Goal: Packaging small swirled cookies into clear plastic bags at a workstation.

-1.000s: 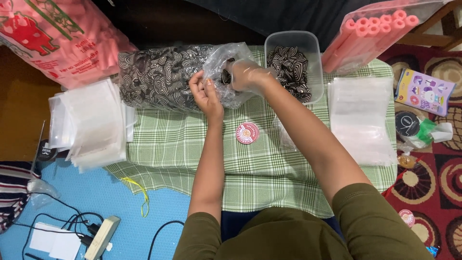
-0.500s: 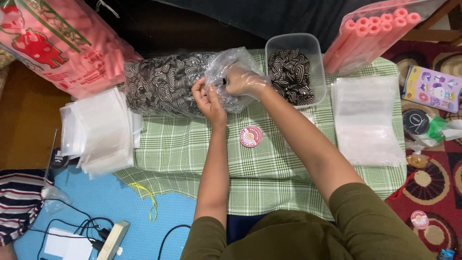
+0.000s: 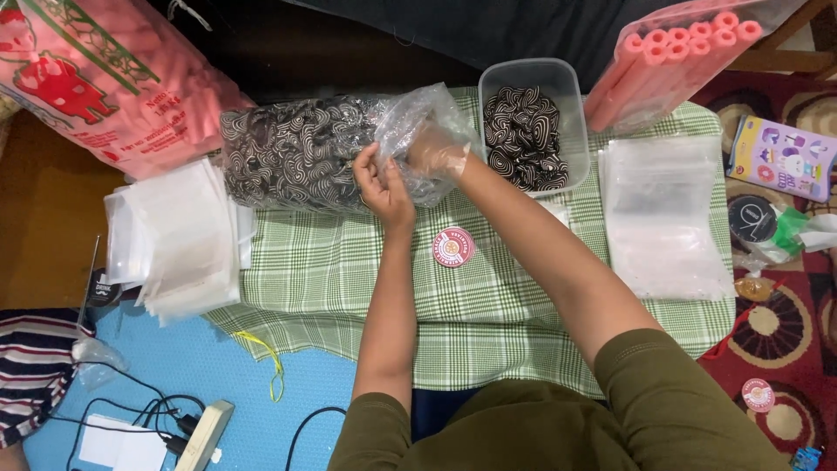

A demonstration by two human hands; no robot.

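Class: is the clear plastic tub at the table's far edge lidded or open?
Open: the clear plastic tub has no lid; black-and-white patterned fabric pieces show inside.

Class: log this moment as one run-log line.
left hand: holds bag mouth | right hand: inside bag | tub: patterned pieces

Single head-worn view, looking steeply down and forward over both forearms — close range. Left hand (image 3: pixel 384 185) and right hand (image 3: pixel 436 150) sit just above frame centre. Beyond the hands: dark edge past the green checked cloth (image 3: pixel 488 305). Nearer than the hands: olive sleeves filling the bottom edge. Left of the hands, blue mat (image 3: pixel 209 375); right, patterned rug (image 3: pixel 785 323). No second view — nothing shared.
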